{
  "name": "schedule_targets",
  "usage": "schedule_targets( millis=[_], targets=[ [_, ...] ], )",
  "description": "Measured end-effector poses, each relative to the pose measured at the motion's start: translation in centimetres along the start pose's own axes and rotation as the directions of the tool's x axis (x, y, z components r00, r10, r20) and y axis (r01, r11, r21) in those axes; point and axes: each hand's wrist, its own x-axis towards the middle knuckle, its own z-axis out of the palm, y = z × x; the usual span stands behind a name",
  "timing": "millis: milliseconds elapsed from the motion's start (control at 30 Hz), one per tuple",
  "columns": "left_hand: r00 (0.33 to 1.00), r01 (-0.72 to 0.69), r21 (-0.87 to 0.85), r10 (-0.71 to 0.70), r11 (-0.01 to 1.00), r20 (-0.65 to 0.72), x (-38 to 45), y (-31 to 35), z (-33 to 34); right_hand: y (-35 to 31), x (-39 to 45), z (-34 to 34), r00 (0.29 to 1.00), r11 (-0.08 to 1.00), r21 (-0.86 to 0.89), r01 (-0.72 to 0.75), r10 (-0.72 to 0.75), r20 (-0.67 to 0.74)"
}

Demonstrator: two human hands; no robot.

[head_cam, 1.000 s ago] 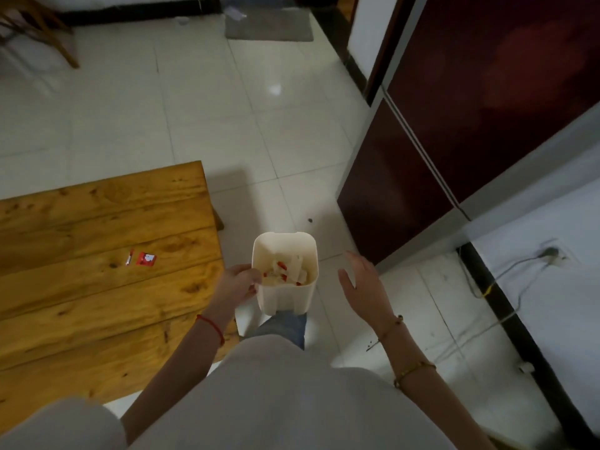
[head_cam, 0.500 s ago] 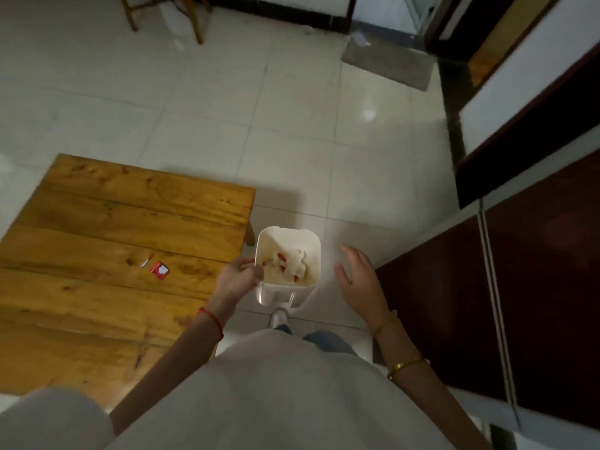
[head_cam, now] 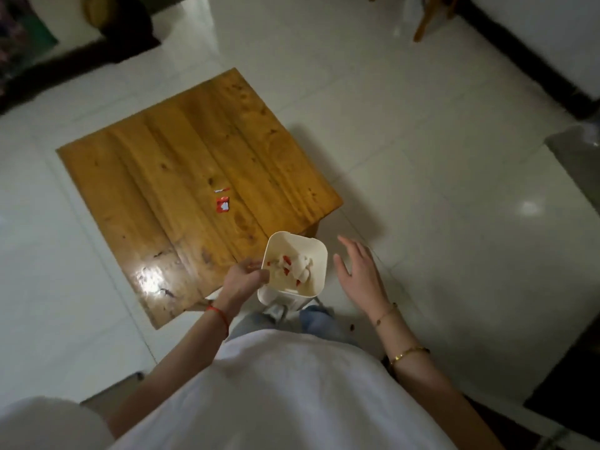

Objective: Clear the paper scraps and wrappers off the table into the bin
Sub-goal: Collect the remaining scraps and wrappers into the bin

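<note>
A low wooden counter (head_cam: 181, 177) of broad, knotty planks stands on a pale tiled floor (head_cam: 422, 190). Near the middle of its top lies a small red-and-white wrapper (head_cam: 223, 203), flat on the wood, and just beyond it a thin red-and-white paper strip (head_cam: 221, 190), the two close but apart. A bright glare sits on the planks near one corner. On the floor, a wooden chair leg (head_cam: 423, 22) stands well apart from the counter.

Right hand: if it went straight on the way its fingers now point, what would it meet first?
The right hand points up-frame, beside the bin. Likely only bare floor; the table corner lies left, though depth is unclear.
</note>
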Motion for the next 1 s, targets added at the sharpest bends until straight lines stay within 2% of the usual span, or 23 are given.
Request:
schedule_targets(
  millis=[233, 533, 833, 1000],
  targets=[
    [0.984, 0.06, -0.271, -0.101, 0.961, -0.143, -0.2, -3.3, 2.9, 1.9, 5.7, -0.6, 0.946, 0.972, -0.037, 0.232, -0.217, 0.242],
    [0.934, 0.141, -0.48, -0.278, 0.866, -0.227, 0.6, -6.6, 5.8, 1.6, 11.0, 1.9, 0.847, 0.925, -0.051, 0.376, -0.32, 0.425],
    [0.908, 0.233, -0.519, -0.375, 0.822, -0.187, 6.2, -10.8, 7.1, -0.2, 17.1, 9.6, 0.751, 0.865, -0.077, 0.495, -0.382, 0.539],
    [0.897, 0.269, -0.536, -0.411, 0.8, -0.164, 9.3, -13.3, 7.5, -2.0, 20.8, 14.6, 0.658, 0.777, -0.095, 0.623, -0.454, 0.6]
  ],
)
